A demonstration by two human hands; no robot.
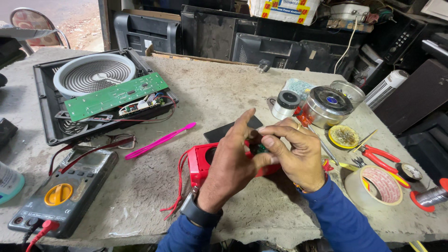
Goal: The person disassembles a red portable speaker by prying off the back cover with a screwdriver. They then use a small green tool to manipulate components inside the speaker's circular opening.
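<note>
box (201, 163): red | small part (261, 149): green | circuit board (115, 94): green | toothbrush (159, 141): pink | meter (65, 190): grey, yellow dial | sleeves (343, 217): blue | pliers (383, 158): red handles | coil (94, 73): white, ringed

The grey stone-like worktop (219, 88) looked rough and dull. On it, the red plastic box (198, 163) looked smooth and shiny. Right of the box, the round silver metal tin (326, 106) gleamed.

A white carton (283, 9) with yellow-and-red labels sits on the back shelf. The grey multimeter's screen (91, 160) faces up front left. A dark phone (224, 132) lies mid-table.
</note>
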